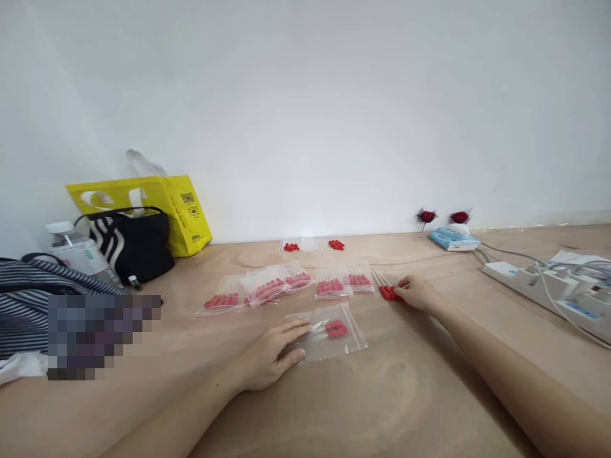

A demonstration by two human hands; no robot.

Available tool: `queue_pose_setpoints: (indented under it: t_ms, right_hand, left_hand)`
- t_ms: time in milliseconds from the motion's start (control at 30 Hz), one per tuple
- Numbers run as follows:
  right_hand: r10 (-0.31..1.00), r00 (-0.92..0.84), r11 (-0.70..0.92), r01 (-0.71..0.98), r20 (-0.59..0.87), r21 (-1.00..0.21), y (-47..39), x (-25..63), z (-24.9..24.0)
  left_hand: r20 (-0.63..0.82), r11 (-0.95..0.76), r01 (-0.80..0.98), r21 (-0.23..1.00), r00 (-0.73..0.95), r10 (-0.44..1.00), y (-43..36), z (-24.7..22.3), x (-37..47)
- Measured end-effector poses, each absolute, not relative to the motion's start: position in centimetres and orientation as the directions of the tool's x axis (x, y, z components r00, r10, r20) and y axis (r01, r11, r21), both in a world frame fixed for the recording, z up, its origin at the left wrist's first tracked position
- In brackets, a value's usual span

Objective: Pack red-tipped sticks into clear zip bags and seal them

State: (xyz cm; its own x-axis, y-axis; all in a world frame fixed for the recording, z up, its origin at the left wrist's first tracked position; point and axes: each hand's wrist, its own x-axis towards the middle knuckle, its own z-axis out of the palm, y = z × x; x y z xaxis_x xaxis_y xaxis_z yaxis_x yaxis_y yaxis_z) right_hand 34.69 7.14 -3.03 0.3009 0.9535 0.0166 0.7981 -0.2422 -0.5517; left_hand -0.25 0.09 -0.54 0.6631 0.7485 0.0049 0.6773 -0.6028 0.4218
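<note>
Several bags (333, 286) appear filled; the near bag (310, 346) shows few red sticks (337, 332). Left hand (274, 353): loosely open at its edge. Right hand (417, 294): fingers bunched at loose sticks (386, 292), grip unclear.

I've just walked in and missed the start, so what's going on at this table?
A person has both hands among red-tipped sticks. The left hand rests at the edge of a clear bag with some sticks inside. The right hand is at a few loose sticks on the table. More filled bags lie farther back.
</note>
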Motion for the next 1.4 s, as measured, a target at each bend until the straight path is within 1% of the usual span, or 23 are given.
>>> queue_pose_setpoints:
  t_ms: [200,300,367,433,500,533,600,667,800,1033,1233,1333,1400]
  right_hand:
    - [0.959,0.285,-0.235,0.785,-0.003,-0.573,7.1,34.2,-2.9]
    - [0.958,0.287,-0.217,0.758,0.016,-0.615,6.8,34.6,-2.4]
    - [0.962,0.268,-0.171,0.732,0.048,-0.660,6.4,35.1,-1.7]
    - [0.987,0.132,-0.025,0.669,0.086,-0.743,5.8,35.6,-0.8]
    - [0.990,-0.095,0.140,0.558,0.105,-0.818,5.0,36.0,0.1]
    - [0.973,-0.208,0.193,0.505,0.098,-0.842,4.7,36.2,0.5]
    - [0.934,-0.354,0.218,0.473,0.043,-0.854,4.1,36.3,1.0]
    - [0.913,-0.408,0.214,0.511,-0.016,-0.833,3.9,36.2,1.1]
    - [0.897,-0.439,0.234,0.562,-0.046,-0.793,4.0,35.8,0.8]
    - [0.883,-0.468,0.237,0.516,-0.039,-0.823,4.1,35.1,0.4]
    - [0.902,-0.431,0.186,0.373,0.007,-0.909,4.2,31.6,-1.3]
    - [0.905,-0.424,0.166,0.260,0.042,-0.951,4.2,29.3,-2.2]
    - [0.900,-0.430,0.156,0.168,0.070,-0.973,4.0,27.9,-2.7]
  left_hand:
    - [0.028,-0.608,0.660,0.441,0.667,0.745,0.1,-0.6,-0.3]
    - [0.024,-0.603,0.665,0.441,0.663,0.748,0.1,-0.5,-0.3]
    - [0.029,-0.607,0.662,0.440,0.665,0.746,0.0,-0.5,-0.3]
    - [0.034,-0.611,0.658,0.440,0.667,0.744,0.0,-0.4,-0.2]
    - [0.029,-0.609,0.661,0.439,0.667,0.745,0.0,-0.4,-0.2]
    - [0.023,-0.606,0.664,0.438,0.666,0.746,0.0,-0.4,-0.2]
    - [0.010,-0.600,0.673,0.433,0.662,0.750,0.0,-0.3,-0.2]
    - [0.000,-0.594,0.682,0.426,0.657,0.754,-0.1,-0.3,-0.2]
    - [-0.002,-0.596,0.685,0.420,0.657,0.754,-0.1,-0.3,-0.2]
    - [0.003,-0.596,0.676,0.433,0.660,0.751,0.0,-0.5,-0.3]
    - [0.002,-0.598,0.670,0.441,0.665,0.747,0.0,-0.5,-0.3]
    - [-0.008,-0.600,0.670,0.438,0.670,0.742,0.0,-0.5,-0.3]
    - [0.010,-0.611,0.652,0.449,0.681,0.733,0.0,-0.5,-0.2]
